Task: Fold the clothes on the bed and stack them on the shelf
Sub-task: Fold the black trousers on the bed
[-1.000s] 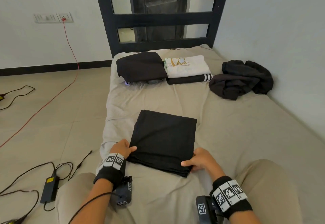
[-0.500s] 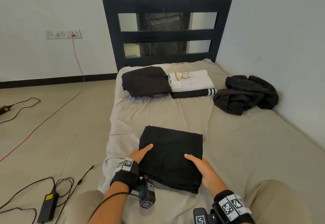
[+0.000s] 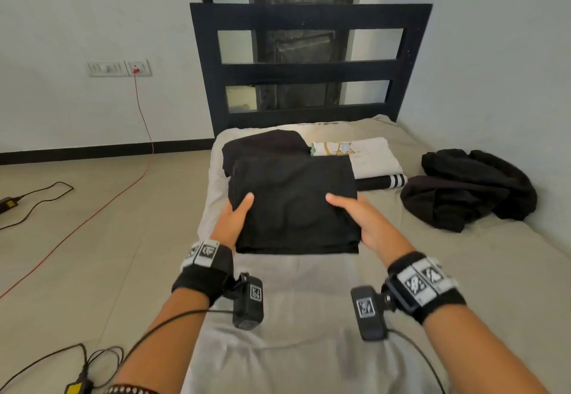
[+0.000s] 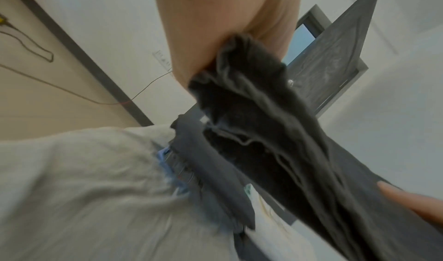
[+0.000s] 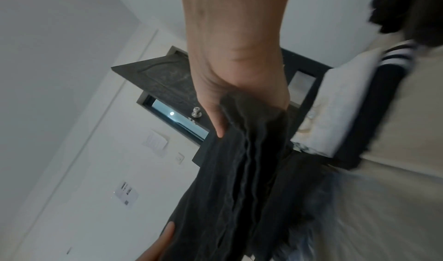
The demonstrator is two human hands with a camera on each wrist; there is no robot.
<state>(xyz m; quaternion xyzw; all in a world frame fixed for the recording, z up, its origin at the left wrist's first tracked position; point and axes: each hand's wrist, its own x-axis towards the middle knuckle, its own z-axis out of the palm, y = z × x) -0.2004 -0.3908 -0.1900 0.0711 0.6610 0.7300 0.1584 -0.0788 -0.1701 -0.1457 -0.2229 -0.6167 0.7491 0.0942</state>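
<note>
Clothes: one folded black garment (image 3: 293, 205) is held above the bed (image 3: 463, 270), over its middle. The left hand (image 3: 233, 223) grips its left edge and the right hand (image 3: 367, 223) its right edge, thumbs on top, fingers beneath. Two folded stacks (image 3: 309, 152) lie at the head edge of the bed; an unfolded dark heap (image 3: 466, 186) sits by the right edge. The step looks like carrying this piece off for stacking. No shelf is in view, so the next move calls for keeping it level and the layers together while turning toward one.
</note>
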